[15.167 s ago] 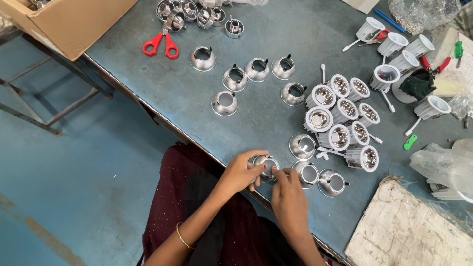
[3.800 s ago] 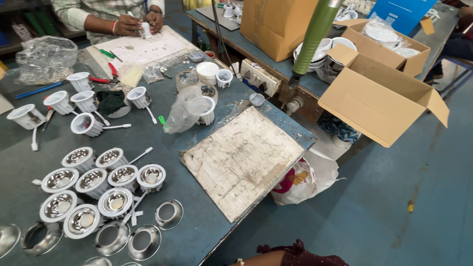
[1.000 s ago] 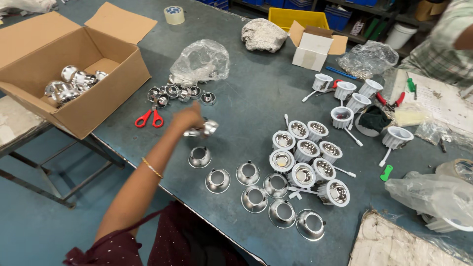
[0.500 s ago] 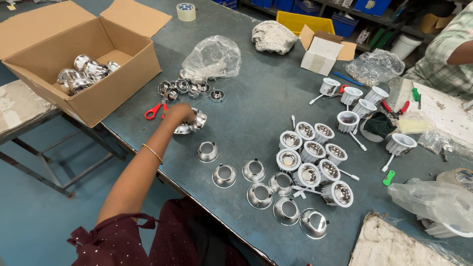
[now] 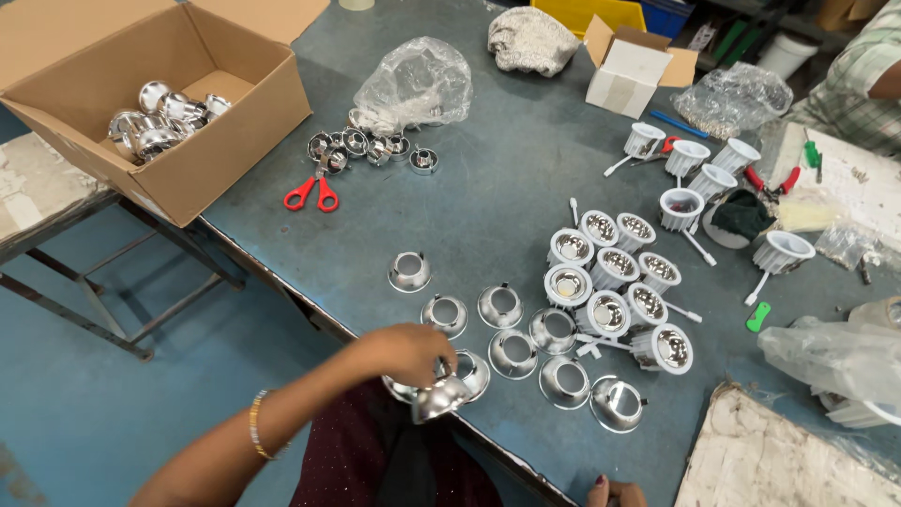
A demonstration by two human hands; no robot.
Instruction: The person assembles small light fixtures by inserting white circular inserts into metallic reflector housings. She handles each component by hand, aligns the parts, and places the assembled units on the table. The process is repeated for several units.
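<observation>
My left hand (image 5: 404, 352) is at the near edge of the blue-grey table (image 5: 488, 197), closed over a shiny chrome reflector cup (image 5: 439, 399). It sits beside another cup (image 5: 472, 371) at the table edge. Several more chrome cups (image 5: 513, 352) stand in loose rows just right of the hand. Past them is a cluster of white-rimmed lamp housings (image 5: 610, 272). Only the fingertips of my right hand (image 5: 615, 490) show, at the bottom edge of the view; whether they hold anything is hidden.
A cardboard box (image 5: 216, 150) of chrome parts hangs over the table's left corner. Red scissors (image 5: 314, 192), small metal rings (image 5: 366, 148) and a clear plastic bag (image 5: 413, 84) lie behind. Another person's sleeve (image 5: 863, 84) is at the far right. A worn board (image 5: 788, 460) lies near right.
My left hand has drawn back from the ring pile by the scissors to the near table edge, carrying a chrome cup. The view has tilted down and closer.
</observation>
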